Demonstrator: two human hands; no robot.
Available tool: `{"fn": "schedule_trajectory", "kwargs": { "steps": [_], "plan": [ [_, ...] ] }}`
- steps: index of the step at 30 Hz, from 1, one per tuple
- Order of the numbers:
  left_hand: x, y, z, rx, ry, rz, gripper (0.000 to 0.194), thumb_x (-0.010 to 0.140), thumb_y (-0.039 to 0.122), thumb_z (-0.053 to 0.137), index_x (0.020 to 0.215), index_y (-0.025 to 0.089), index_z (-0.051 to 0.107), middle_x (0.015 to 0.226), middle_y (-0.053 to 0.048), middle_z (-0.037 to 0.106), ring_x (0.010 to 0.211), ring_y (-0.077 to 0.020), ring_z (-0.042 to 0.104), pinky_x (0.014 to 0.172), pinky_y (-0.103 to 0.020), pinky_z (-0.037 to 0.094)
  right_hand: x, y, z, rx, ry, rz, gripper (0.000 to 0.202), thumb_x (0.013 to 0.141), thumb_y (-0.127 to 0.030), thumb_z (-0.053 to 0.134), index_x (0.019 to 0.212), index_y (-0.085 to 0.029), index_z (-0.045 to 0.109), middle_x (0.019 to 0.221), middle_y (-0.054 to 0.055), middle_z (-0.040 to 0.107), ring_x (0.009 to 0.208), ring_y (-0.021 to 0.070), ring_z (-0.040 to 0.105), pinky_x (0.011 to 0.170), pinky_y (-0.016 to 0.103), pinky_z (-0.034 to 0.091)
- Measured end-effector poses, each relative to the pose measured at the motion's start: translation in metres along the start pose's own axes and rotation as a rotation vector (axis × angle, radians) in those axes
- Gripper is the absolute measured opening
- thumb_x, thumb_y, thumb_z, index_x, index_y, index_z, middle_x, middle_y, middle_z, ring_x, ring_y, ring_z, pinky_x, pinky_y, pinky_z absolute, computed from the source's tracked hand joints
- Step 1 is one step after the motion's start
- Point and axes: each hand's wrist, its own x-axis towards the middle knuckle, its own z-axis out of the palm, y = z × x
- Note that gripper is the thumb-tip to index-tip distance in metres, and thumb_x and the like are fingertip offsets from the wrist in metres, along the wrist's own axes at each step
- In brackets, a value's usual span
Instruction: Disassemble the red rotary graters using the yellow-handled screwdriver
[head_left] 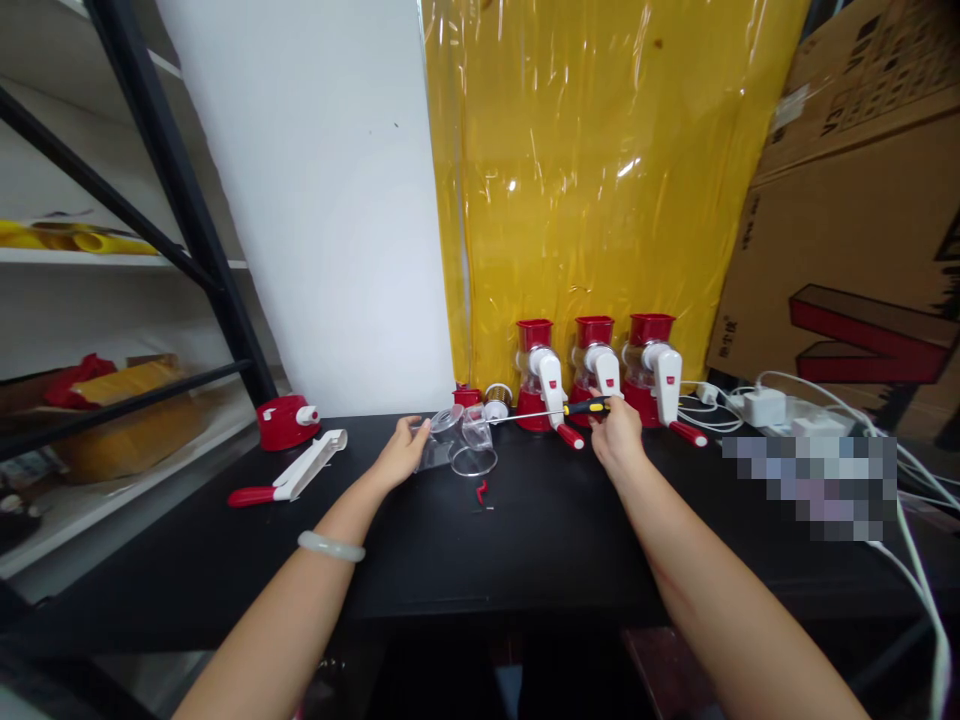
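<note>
My left hand (403, 450) grips one end of a clear plastic housing (450, 440) just above the black table. In my right hand (619, 437) is a screwdriver (587, 407) with a yellow and black handle, its long shaft pointing left. The shaft's tip reaches the right side of the housing; whether it meets a screw is too small to tell. A small red part (481, 491) and a tiny screw-like piece lie on the table in front of the housing. Behind it are a drum grater (497, 402) and a red piece (467, 395).
Several assembled red and white rotary graters (538, 375) stand at the back. To the left lie a red base (287, 422) and a white crank arm with a red handle (309, 467). White chargers and cables (765, 407) occupy the right side, beside a large cardboard box (847, 230).
</note>
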Motion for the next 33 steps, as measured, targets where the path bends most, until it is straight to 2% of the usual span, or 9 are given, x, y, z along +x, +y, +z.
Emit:
{"fn": "schedule_trajectory", "kwargs": {
  "steps": [4, 7, 13, 15, 19, 25, 33],
  "plan": [
    [0.0001, -0.0009, -0.0004, -0.015, -0.003, 0.000, 0.053, 0.091, 0.051, 0.043, 0.123, 0.010, 0.047, 0.114, -0.018, 0.064, 0.105, -0.0264, 0.062, 0.092, -0.039, 0.045, 0.0043, 0.0020, -0.0015, -0.003, 0.009, -0.018, 0.014, 0.062, -0.020, 0.060, 0.075, -0.018, 0.055, 0.070, -0.003, 0.061, 0.062, 0.0093, 0.056, 0.047, 0.018, 0.038],
    [0.0010, -0.0029, -0.0003, -0.014, -0.006, 0.002, 0.055, 0.090, 0.054, 0.043, 0.123, 0.011, 0.047, 0.115, -0.017, 0.063, 0.109, -0.0264, 0.061, 0.093, -0.038, 0.044, 0.0057, 0.0028, -0.0020, 0.008, 0.011, -0.024, 0.018, 0.063, -0.017, 0.061, 0.080, -0.020, 0.054, 0.066, -0.007, 0.056, 0.056, 0.0069, 0.053, 0.049, 0.017, 0.039],
    [0.0014, -0.0033, 0.0001, -0.004, -0.016, 0.002, 0.057, 0.090, 0.054, 0.042, 0.124, 0.009, 0.046, 0.114, -0.019, 0.064, 0.107, -0.0271, 0.061, 0.093, -0.039, 0.045, 0.0017, 0.0023, -0.0006, 0.027, 0.019, 0.031, 0.028, 0.065, -0.012, 0.055, 0.091, -0.023, 0.055, 0.070, -0.008, 0.059, 0.060, 0.0059, 0.056, 0.060, 0.019, 0.044],
    [0.0009, -0.0025, 0.0001, -0.010, -0.008, 0.003, 0.055, 0.090, 0.053, 0.043, 0.124, 0.010, 0.047, 0.115, -0.018, 0.064, 0.108, -0.0268, 0.061, 0.094, -0.039, 0.044, 0.0012, 0.0028, -0.0015, 0.034, 0.026, 0.041, 0.027, 0.064, -0.010, 0.053, 0.088, -0.023, 0.054, 0.066, -0.009, 0.057, 0.062, 0.0060, 0.056, 0.068, 0.022, 0.047],
    [0.0006, -0.0023, 0.0003, -0.016, -0.003, 0.000, 0.056, 0.090, 0.055, 0.043, 0.124, 0.011, 0.048, 0.115, -0.017, 0.064, 0.108, -0.0268, 0.061, 0.094, -0.039, 0.044, 0.0031, 0.0049, -0.0045, 0.042, -0.039, 0.026, 0.014, 0.065, -0.012, 0.055, 0.074, -0.021, 0.050, 0.061, -0.009, 0.054, 0.064, 0.0064, 0.057, 0.078, 0.027, 0.049],
    [0.0019, -0.0048, 0.0006, -0.018, 0.004, 0.012, 0.055, 0.089, 0.053, 0.044, 0.123, 0.010, 0.049, 0.114, -0.017, 0.064, 0.107, -0.0268, 0.061, 0.093, -0.038, 0.045, 0.0033, 0.0059, -0.0020, 0.068, -0.015, 0.035, 0.015, 0.072, -0.018, 0.058, 0.085, -0.023, 0.052, 0.074, -0.008, 0.061, 0.068, 0.0070, 0.062, 0.076, 0.026, 0.049],
    [0.0004, -0.0011, 0.0005, 0.010, -0.003, 0.000, 0.053, 0.091, 0.050, 0.042, 0.125, 0.010, 0.047, 0.117, -0.019, 0.063, 0.108, -0.0265, 0.061, 0.094, -0.038, 0.044, 0.0040, 0.0066, -0.0011, 0.059, -0.021, -0.006, 0.019, 0.068, -0.012, 0.061, 0.082, -0.022, 0.052, 0.072, -0.007, 0.059, 0.071, 0.0084, 0.060, 0.071, 0.024, 0.050]
  ]
}}
